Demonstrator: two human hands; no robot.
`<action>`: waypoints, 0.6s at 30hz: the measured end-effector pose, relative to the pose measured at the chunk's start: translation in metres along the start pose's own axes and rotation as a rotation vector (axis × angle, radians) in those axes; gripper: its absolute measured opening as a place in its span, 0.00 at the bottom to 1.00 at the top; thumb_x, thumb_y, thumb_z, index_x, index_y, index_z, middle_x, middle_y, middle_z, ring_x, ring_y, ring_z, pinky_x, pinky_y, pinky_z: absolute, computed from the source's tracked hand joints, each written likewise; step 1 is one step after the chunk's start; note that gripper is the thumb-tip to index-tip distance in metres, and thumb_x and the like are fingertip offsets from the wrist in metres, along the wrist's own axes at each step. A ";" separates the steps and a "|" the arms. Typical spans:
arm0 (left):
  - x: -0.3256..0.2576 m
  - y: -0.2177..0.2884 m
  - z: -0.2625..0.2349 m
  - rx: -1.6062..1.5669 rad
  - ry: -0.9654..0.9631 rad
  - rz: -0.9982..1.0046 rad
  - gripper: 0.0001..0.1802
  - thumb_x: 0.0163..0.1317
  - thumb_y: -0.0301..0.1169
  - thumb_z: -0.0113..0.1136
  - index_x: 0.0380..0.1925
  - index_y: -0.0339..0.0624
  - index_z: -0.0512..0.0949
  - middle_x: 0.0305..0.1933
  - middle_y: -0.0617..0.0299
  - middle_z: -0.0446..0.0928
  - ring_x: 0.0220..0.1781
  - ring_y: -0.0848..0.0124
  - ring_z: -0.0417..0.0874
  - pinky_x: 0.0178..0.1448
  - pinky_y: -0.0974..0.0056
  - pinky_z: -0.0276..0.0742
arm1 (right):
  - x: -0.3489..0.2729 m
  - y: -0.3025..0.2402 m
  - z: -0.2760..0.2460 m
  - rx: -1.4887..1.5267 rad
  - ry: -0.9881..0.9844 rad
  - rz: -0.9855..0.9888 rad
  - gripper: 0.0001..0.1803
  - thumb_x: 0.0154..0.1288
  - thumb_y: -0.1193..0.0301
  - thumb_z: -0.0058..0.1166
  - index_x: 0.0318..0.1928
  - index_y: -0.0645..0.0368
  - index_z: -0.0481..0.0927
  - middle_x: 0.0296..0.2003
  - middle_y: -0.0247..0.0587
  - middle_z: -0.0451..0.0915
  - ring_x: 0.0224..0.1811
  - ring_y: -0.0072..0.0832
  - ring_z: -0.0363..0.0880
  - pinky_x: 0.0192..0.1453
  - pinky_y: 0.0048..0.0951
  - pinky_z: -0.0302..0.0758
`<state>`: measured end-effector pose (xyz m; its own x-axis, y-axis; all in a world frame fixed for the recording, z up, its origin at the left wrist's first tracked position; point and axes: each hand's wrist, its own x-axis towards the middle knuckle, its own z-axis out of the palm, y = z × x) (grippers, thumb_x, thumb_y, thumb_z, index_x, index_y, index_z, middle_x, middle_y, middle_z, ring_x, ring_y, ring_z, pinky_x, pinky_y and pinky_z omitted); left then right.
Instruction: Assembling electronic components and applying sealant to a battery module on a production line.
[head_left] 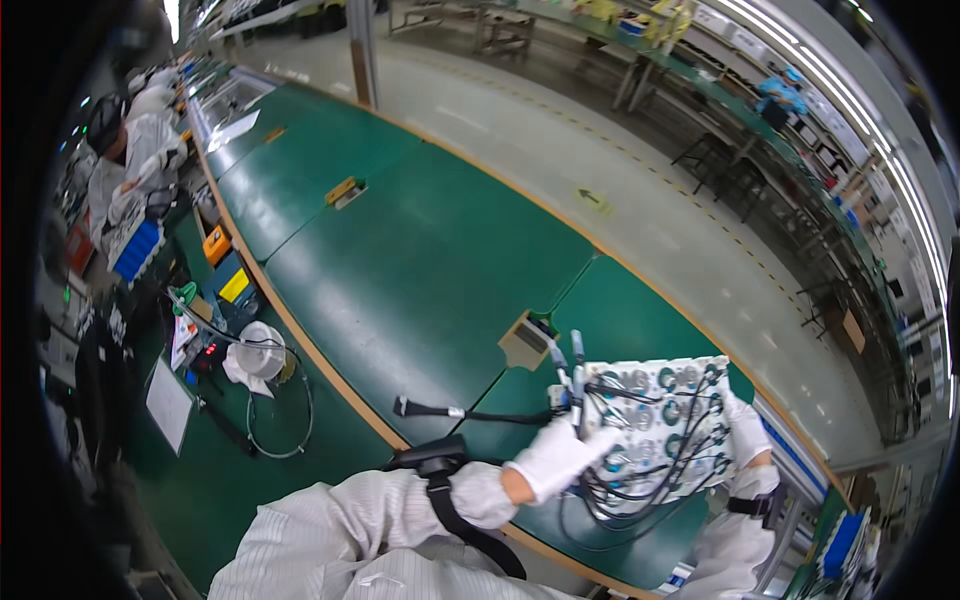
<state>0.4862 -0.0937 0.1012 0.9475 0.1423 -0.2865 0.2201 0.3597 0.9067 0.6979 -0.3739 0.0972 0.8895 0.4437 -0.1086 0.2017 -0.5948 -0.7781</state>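
Note:
A white tray with rows of round wells is held over the green worktop at the lower right. Coiled black cables lie across it and hang over its near edge. My gloved left hand is closed at the tray's left side, its thumb lying over the top. Around the right edge, my gloved right hand is wrapped, with some fingers hidden behind the tray. Grey cable ends stick up at the far left corner. Another black cable reaches out leftward over the worktop, ending in a connector.
The long green worktop has a wooden edge and cut-outs with yellowish plates. On the left bench stand a white cup, a looped grey cable, an orange box and a white sheet. Co-workers in white sit farther left.

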 end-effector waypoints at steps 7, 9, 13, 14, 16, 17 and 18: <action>0.017 -0.032 0.056 -0.028 -0.089 0.211 0.13 0.63 0.40 0.61 0.37 0.42 0.79 0.24 0.65 0.74 0.29 0.70 0.75 0.38 0.60 0.75 | 0.122 -0.016 -0.069 -0.175 -0.196 0.315 0.19 0.67 0.58 0.57 0.45 0.63 0.81 0.36 0.31 0.82 0.37 0.17 0.77 0.44 0.22 0.75; 0.016 -0.029 0.018 0.220 -0.538 -0.256 0.19 0.63 0.48 0.60 0.33 0.42 0.79 0.22 0.68 0.71 0.25 0.72 0.72 0.30 0.63 0.70 | 0.113 0.005 -0.084 -0.233 -0.179 0.351 0.20 0.67 0.57 0.56 0.45 0.63 0.81 0.37 0.33 0.81 0.39 0.19 0.76 0.46 0.23 0.74; -0.023 -0.038 -0.044 0.177 -0.548 -0.608 0.27 0.64 0.58 0.54 0.34 0.41 0.78 0.23 0.70 0.69 0.24 0.80 0.65 0.23 0.70 0.59 | -0.027 0.193 -0.208 -0.339 -0.008 0.491 0.25 0.67 0.53 0.53 0.49 0.63 0.79 0.42 0.41 0.79 0.45 0.27 0.75 0.51 0.26 0.72; -0.034 -0.028 -0.056 0.152 -0.457 -0.580 0.27 0.64 0.57 0.55 0.34 0.41 0.79 0.24 0.70 0.71 0.25 0.80 0.67 0.26 0.71 0.62 | -0.131 0.279 -0.291 -0.360 0.099 0.553 0.26 0.66 0.51 0.52 0.50 0.63 0.78 0.43 0.42 0.79 0.46 0.28 0.74 0.53 0.27 0.71; -0.083 -0.061 -0.159 -0.107 -0.163 -0.446 0.26 0.64 0.56 0.56 0.35 0.40 0.81 0.26 0.69 0.74 0.27 0.79 0.70 0.32 0.72 0.68 | -0.264 0.207 -0.491 -0.624 0.163 0.537 0.29 0.66 0.49 0.51 0.52 0.64 0.77 0.46 0.46 0.78 0.49 0.32 0.73 0.55 0.29 0.70; -0.106 -0.075 -0.182 -0.132 0.104 -0.471 0.26 0.64 0.55 0.57 0.36 0.40 0.82 0.28 0.68 0.76 0.28 0.78 0.72 0.35 0.72 0.71 | -0.318 0.138 -0.552 -0.649 0.075 0.529 0.30 0.66 0.48 0.50 0.53 0.64 0.76 0.47 0.48 0.77 0.51 0.34 0.73 0.57 0.30 0.69; -0.142 -0.064 -0.186 -0.062 0.310 -0.471 0.26 0.64 0.55 0.57 0.35 0.40 0.82 0.28 0.67 0.77 0.28 0.78 0.73 0.35 0.71 0.72 | -0.211 0.194 -0.529 -0.637 0.035 0.467 0.32 0.66 0.47 0.49 0.54 0.64 0.76 0.48 0.50 0.76 0.52 0.36 0.72 0.58 0.30 0.68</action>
<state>0.2948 0.0341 0.0261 0.6360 0.2138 -0.7415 0.5798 0.5018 0.6419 0.7662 -0.9374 0.2961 0.9503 0.0385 -0.3088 -0.0092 -0.9884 -0.1515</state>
